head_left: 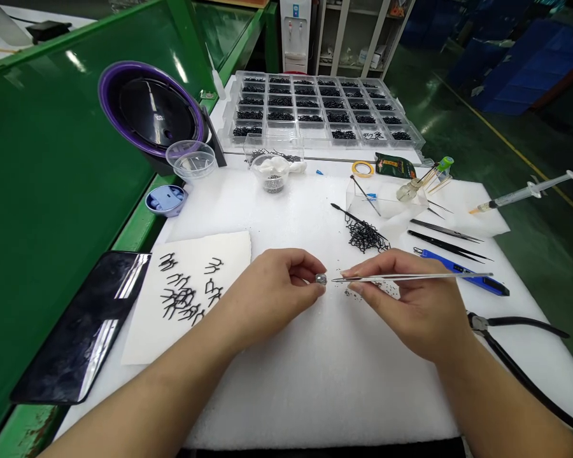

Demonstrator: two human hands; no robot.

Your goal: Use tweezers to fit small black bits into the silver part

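Between the thumb and fingers of my left hand (281, 289) is a small shiny silver-grey piece (321, 279), too small to make out in detail. My right hand (410, 305) pinches a pair of metal tweezers (420, 277), held level with the tips pointing left at that piece, a small gap apart. Tiny dark bits (375, 291) lie scattered on the white mat under the tweezers. Beyond my right hand a pile of black bent wire-like parts (367, 236) lies beside a dark thin tool (346, 211). More black forked parts (181, 296) rest on a white sheet (146, 343) left of my left hand.
At the back stands a clear compartment box (281, 130) of black parts. On the right lie dark tweezers (446, 245), a blue cutter knife (487, 282), pliers (480, 323) and a syringe (520, 194). A small clear cup (272, 181) and purple-rimmed round device (155, 114) stand farther back.
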